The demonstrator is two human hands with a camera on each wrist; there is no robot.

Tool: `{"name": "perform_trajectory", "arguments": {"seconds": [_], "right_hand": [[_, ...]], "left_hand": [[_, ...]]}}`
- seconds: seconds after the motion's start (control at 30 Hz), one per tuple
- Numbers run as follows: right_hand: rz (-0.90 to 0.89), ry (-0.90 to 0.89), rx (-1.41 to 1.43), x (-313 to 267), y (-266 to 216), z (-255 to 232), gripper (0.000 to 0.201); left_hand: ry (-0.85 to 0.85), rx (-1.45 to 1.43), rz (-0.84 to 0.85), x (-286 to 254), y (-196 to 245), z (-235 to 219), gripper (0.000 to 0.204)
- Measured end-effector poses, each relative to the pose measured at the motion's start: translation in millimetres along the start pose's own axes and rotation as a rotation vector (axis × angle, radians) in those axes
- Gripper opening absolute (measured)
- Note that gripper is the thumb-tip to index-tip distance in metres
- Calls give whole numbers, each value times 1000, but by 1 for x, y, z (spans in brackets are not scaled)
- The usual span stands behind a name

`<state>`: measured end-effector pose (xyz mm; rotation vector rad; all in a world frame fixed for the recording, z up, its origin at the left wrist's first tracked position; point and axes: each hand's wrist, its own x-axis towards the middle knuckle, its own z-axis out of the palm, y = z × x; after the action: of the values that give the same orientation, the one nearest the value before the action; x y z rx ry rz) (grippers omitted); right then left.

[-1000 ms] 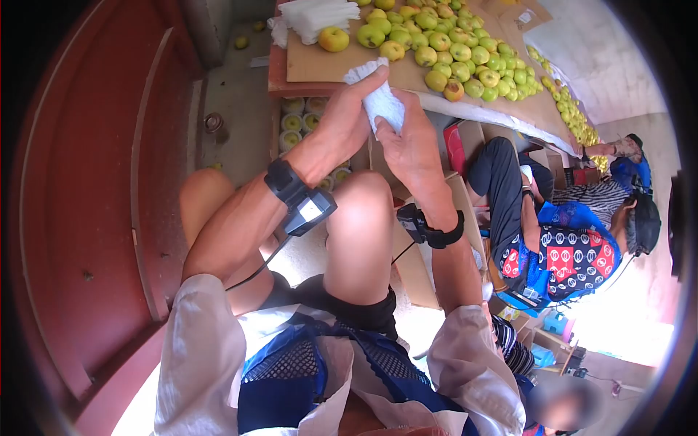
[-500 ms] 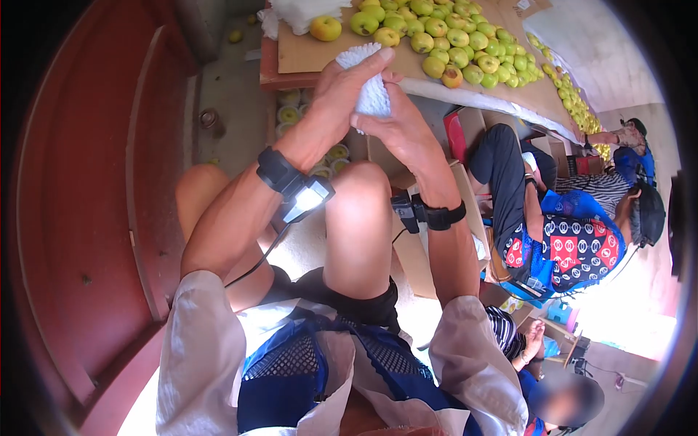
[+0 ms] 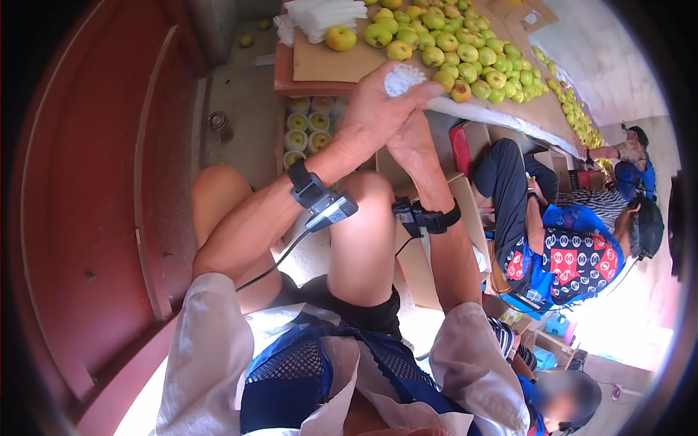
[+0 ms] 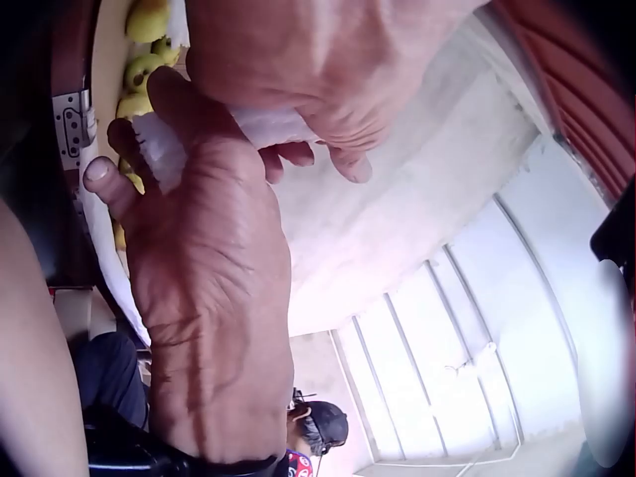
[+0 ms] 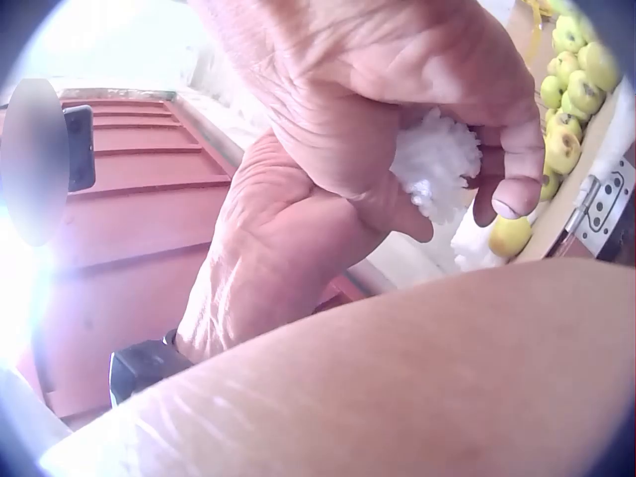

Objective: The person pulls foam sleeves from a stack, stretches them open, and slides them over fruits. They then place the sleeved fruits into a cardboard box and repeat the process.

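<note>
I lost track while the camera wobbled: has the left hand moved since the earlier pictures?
Yes. Against the table's red corner in the head view, the left hand is farther right, nearer the apple pile.

The white foam netting [image 3: 403,80] is bunched into a compact bundle, its visible end ruffled and knobbly with many small scalloped folds. It is held up between the left hand [image 3: 378,109] and the right hand [image 3: 416,145], the ruffled end exposed beside the left thumb. A smoother stretch shows between the hands; the rest is hidden, including whatever it may enclose.
</note>
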<state>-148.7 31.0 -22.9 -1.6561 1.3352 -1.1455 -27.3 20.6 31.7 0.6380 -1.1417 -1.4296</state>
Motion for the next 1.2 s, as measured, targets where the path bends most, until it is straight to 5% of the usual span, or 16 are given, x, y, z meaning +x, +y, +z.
{"name": "perform_trajectory", "arguments": {"seconds": [0.07, 0.27, 0.4, 0.6, 0.77, 0.8, 0.93, 1.03, 1.1, 1.2], "right_hand": [[-79, 41, 9, 3, -5, 4, 53], [-272, 128, -19, 11, -16, 17, 57], [163, 68, -388, 2, -41, 14, 53], [264, 123, -507, 4, -35, 11, 38], [-62, 303, -458, -12, 8, 0, 38], [-87, 324, -419, -13, 7, 0, 38], [-199, 372, -362, -29, -18, -3, 36], [-55, 289, -168, -56, -67, 2, 35], [347, 94, 170, -89, -108, 4, 43], [446, -44, 702, -114, -132, 1, 13]], "left_hand": [[10, 43, 124, -3, 2, 4, 22], [57, -30, 15, -2, 18, 0, 26], [69, -48, -2, -1, 15, -3, 28], [71, 44, 49, -3, 10, 0, 27], [-105, 176, 77, -22, 17, 10, 28], [-106, 432, 394, -20, 14, 9, 18], [-192, 581, 659, -20, 25, 8, 30], [-305, 157, 48, -30, 79, 14, 38], [-363, -29, -160, -33, 95, 18, 53], [-432, -243, -393, -43, 107, 20, 60]]}}
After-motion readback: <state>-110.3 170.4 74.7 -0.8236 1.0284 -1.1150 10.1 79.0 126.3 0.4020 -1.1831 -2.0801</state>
